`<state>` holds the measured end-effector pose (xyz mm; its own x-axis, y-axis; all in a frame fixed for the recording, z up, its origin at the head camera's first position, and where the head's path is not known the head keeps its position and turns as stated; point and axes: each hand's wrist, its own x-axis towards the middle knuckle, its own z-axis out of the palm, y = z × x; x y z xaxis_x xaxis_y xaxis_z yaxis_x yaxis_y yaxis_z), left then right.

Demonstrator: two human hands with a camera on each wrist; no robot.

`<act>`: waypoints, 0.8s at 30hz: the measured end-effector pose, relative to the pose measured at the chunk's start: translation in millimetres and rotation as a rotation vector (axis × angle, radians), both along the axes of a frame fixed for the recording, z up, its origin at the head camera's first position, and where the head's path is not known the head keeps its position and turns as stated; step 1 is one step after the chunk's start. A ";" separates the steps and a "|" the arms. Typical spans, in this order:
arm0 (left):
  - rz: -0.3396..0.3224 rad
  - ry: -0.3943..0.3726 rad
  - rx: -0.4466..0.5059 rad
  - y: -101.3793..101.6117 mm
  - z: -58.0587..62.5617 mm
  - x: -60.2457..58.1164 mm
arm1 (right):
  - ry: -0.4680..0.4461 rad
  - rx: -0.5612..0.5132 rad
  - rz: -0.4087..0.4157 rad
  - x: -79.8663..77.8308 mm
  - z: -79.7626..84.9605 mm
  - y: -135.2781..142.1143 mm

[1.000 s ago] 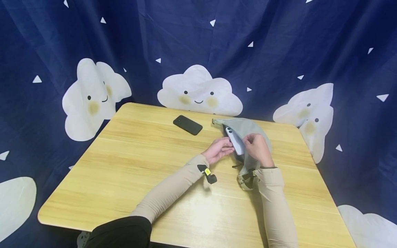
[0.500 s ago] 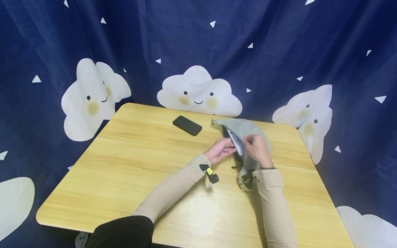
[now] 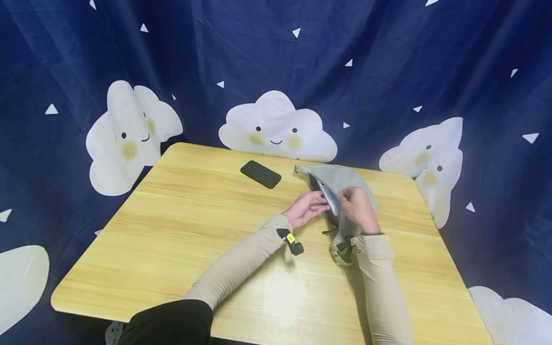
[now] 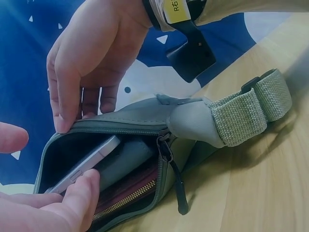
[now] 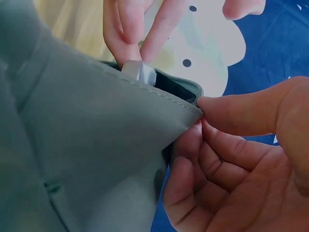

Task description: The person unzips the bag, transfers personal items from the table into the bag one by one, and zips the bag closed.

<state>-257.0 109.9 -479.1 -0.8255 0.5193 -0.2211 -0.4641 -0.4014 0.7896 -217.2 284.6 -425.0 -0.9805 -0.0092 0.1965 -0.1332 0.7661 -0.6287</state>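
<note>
A grey-green sling bag (image 3: pixel 342 178) lies on the table with its zipper undone and its mouth gaping. My right hand (image 3: pixel 358 206) pinches the edge of that mouth between thumb and fingers, clearly shown in the right wrist view. A light-coloured smartphone (image 4: pixel 86 164) with a silver edge sits slanted, partly inside the bag. The fingers of my left hand (image 3: pixel 305 209) press on the phone's edge, while the thumb (image 4: pixel 12 137) stands apart from it. Beside the phone, inside the bag, are a dark grey-green fold or pouch (image 4: pixel 128 162) and a dark red item with a gold zipper (image 4: pixel 128 198).
A black smartphone (image 3: pixel 260 174) lies on the wooden table (image 3: pixel 194 225), left of the bag. The bag's woven strap and buckle (image 3: pixel 342 251) trail toward the front. A zipper pull (image 4: pixel 181 193) hangs at the mouth's end. Behind stands a dark blue curtain (image 3: pixel 258 48) with clouds.
The light smartphone has tilted and sunk deeper into the bag, so less of its back shows. My left hand shifted slightly right with it; my right hand keeps its pinch.
</note>
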 end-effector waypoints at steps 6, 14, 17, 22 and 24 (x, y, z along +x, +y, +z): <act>-0.010 0.013 0.017 5.7 -0.8 -1.9 | 0.002 0.001 -0.003 -0.3 -0.4 0.1; 0.003 -0.016 -0.001 8.1 -1.1 -2.4 | 0.010 0.002 -0.010 -1.7 -2.9 0.5; 0.001 -0.019 -0.039 7.5 -0.8 -2.3 | 0.015 0.001 -0.009 -1.9 -2.9 0.4; -0.005 -0.022 -0.043 7.3 0.0 -2.5 | 0.010 0.005 -0.008 -1.1 -1.9 0.0; -0.002 -0.027 -0.029 7.5 0.2 -2.7 | 0.008 0.006 -0.008 -0.8 -1.5 -0.2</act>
<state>-259.7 117.5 -478.9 -0.8181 0.5137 -0.2585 -0.4863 -0.3780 0.7877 -218.0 284.4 -426.5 -0.9789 -0.0024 0.2045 -0.1320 0.7708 -0.6232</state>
